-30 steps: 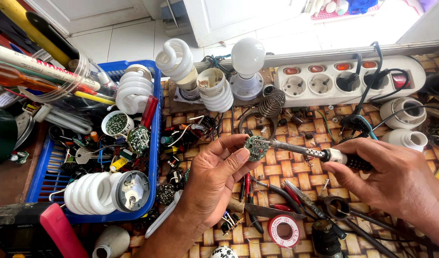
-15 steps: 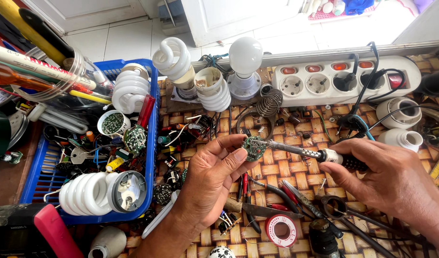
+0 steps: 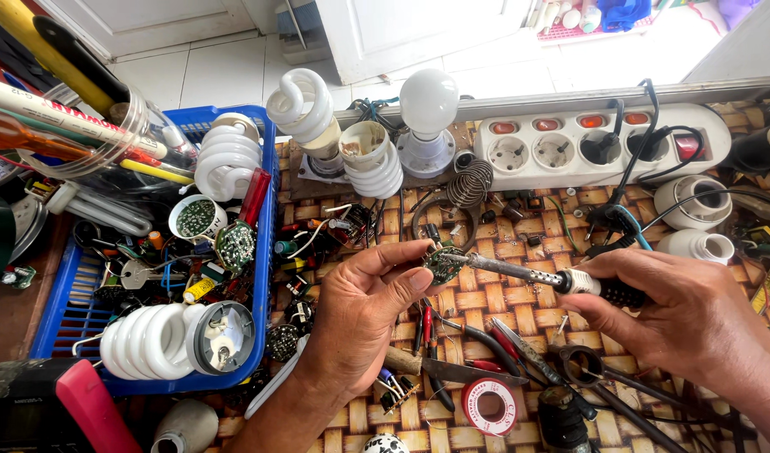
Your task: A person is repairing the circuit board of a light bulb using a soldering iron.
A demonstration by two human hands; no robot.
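My left hand [image 3: 364, 315] pinches a small round green circuit board [image 3: 444, 263] between thumb and fingertips, held above the woven mat. My right hand [image 3: 687, 315] grips the black handle of a soldering iron [image 3: 536, 275], whose metal tip touches the board's right edge. Pliers and cutters with red and black handles [image 3: 486, 344] lie just under both hands. A roll of solder wire [image 3: 489, 406] sits below them.
A blue basket [image 3: 263, 252] at left holds spiral lamps, boards and parts. A white power strip [image 3: 603, 147] with plugged cords lies at the back right. Spiral bulbs [image 3: 305, 109] and a round bulb [image 3: 429, 105] stand behind; lamp bases [image 3: 691, 201] at right.
Both hands, board and iron stay in nearly the same place; the iron tip remains against the board. The view has shifted only slightly.
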